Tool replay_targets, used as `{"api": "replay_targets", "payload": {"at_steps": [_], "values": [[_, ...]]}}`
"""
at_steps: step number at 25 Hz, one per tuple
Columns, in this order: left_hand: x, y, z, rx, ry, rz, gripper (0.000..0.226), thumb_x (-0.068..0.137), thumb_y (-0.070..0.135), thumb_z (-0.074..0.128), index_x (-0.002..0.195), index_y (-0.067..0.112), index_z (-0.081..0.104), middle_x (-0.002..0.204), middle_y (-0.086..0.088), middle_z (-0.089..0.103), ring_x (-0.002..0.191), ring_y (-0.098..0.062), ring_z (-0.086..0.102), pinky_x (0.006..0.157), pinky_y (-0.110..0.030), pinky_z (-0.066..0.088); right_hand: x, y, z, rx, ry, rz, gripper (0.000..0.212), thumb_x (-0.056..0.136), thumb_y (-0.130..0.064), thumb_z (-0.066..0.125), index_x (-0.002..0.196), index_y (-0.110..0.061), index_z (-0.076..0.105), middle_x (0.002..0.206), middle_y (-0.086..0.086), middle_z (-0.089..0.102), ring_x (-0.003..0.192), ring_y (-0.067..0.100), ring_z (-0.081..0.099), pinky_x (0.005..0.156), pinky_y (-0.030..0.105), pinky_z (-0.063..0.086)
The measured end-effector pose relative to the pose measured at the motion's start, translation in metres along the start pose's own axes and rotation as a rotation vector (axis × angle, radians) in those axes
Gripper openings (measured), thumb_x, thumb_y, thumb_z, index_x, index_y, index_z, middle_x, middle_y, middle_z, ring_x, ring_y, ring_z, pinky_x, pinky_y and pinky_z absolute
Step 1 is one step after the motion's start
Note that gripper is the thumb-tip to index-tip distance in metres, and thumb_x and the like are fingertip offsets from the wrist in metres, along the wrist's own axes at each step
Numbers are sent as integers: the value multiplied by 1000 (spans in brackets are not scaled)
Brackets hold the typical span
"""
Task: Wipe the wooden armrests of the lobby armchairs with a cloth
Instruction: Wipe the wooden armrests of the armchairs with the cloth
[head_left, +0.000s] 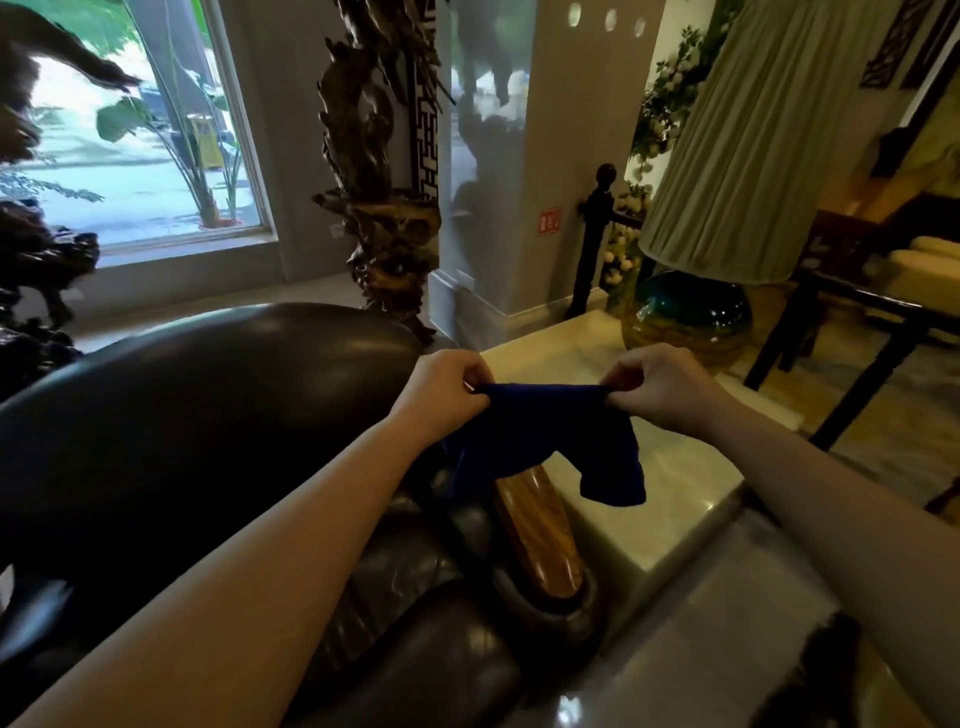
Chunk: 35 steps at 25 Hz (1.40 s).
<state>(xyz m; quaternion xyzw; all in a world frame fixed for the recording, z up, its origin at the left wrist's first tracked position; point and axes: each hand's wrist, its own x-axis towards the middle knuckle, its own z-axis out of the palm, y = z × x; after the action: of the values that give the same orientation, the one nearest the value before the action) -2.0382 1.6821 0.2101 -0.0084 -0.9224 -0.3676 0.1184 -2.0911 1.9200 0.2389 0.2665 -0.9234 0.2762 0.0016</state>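
Prep step, not wiping yet. Both hands hold the cloth (545, 436) up in the air, stretched between them along its top edge. Left hand (447, 395) pinches the left corner, fingers (475, 376) closed tight on the fabric. Right hand (657, 387) pinches the right corner the same way, fingers curled in, nothing else held.

Cloth is dark blue and hangs slack below the pinch line; one lower flap droops toward the right. It sits above the armrest (540, 525), apparently not pressed on it. Cannot tell if the hanging edge brushes the wood.

Armrest is a glossy wooden rail on the right side of the dark leather armchair (208, 415), running toward the camera and ending in a rounded front. Its far end is hidden behind the cloth. Just beside it, on the right, is a pale stone surface (670, 483) with a lamp (691, 317) at its far edge.

Judgement: looks like unfolding or refolding to get a clean pad. Task progress on this chair: armrest looks untouched so far.

Next move calls for: gather the cloth into one hand, lower it flat onto the rail, stroke along its length, wrap over the rounded front. Keep the loose flap off the lamp.
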Motion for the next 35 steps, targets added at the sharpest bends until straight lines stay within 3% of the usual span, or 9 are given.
{"api": "replay_targets", "payload": {"at_steps": [4,7,11,15,19,24,28,31,35], "values": [[59,-7,20,23,13,-21,15,75,7,65,85,17,67,91,1,66,85,-10,61,76,-23,51,58,44,1,18,-3,-11,17,78,-6,66,94,-11,68,83,1,65,79,13,61,65,18,47],[89,-15,41,50,26,-57,15,75,6,64,85,17,66,92,-1,66,85,-12,61,76,-26,52,92,80,12,36,-32,-27,17,77,-7,67,93,-11,67,83,1,65,79,14,62,67,20,50],[121,-23,74,95,60,-130,15,77,6,64,85,19,63,92,0,64,86,-12,61,77,-28,52,150,129,25,63,-110,-118,16,77,-8,67,91,-16,67,76,-8,62,76,6,61,59,13,44],[161,-26,91,150,194,-201,20,78,6,63,83,25,60,84,10,59,82,-7,59,69,-17,46,215,158,20,121,-161,-296,15,77,-10,67,88,-21,66,74,-15,61,73,0,60,52,8,44],[194,-41,121,265,295,-242,18,78,8,63,86,24,59,90,6,58,82,-7,57,68,-17,44,266,190,33,144,-147,-381,15,76,-7,67,86,-18,68,73,-12,61,71,0,58,60,10,42],[205,-101,182,272,336,-284,20,80,10,60,87,28,56,91,12,54,83,-5,54,73,-24,48,301,239,107,178,-182,-383,12,75,-8,66,85,-15,68,78,0,67,73,9,60,63,14,44],[195,-182,260,243,363,-336,21,82,11,57,93,30,55,95,14,54,88,-1,53,74,-16,45,304,294,211,202,-154,-314,17,71,-3,66,82,-16,69,74,-7,60,69,6,55,61,9,36],[168,-229,328,170,318,-387,25,83,10,56,96,31,54,101,16,50,92,5,50,77,-10,42,279,339,285,186,-200,-233,19,72,-4,65,83,-19,65,81,-8,53,79,10,53,67,14,35],[131,-270,398,137,212,-483,29,79,8,60,94,31,52,100,19,46,92,11,44,82,-6,39,237,384,353,171,-310,-139,21,77,-11,63,91,-27,60,94,-11,53,90,3,49,72,9,35]]}}
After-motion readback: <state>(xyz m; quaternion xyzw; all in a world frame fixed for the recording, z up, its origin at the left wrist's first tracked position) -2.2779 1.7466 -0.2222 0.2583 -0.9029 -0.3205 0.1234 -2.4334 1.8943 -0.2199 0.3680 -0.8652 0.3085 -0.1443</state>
